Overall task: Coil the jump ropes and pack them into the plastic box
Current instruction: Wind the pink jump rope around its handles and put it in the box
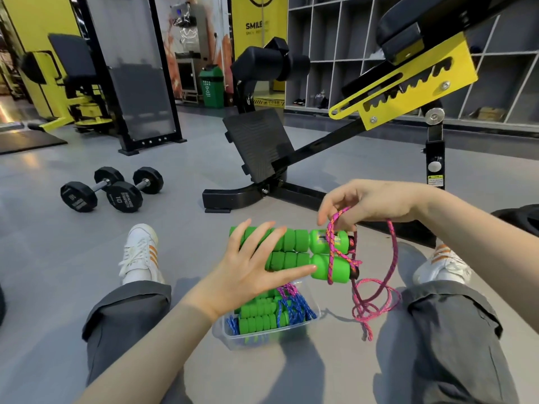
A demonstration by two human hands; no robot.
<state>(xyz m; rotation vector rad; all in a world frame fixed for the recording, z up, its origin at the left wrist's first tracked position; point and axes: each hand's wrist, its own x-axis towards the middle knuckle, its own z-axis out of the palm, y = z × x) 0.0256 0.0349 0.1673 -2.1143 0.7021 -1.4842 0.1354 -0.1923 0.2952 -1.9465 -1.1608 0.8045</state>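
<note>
Braided pink rope point(331, 246) round ribbed green handles point(294, 240).
Left hand point(248, 269) flat against them; right hand point(370, 202) pinches rope.

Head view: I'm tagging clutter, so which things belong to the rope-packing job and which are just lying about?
In the job: pink rope, its green handles, plastic box, blue rope already inside it, left hand, right hand.

Lying about: dumbbells, bench, green bin.
</note>
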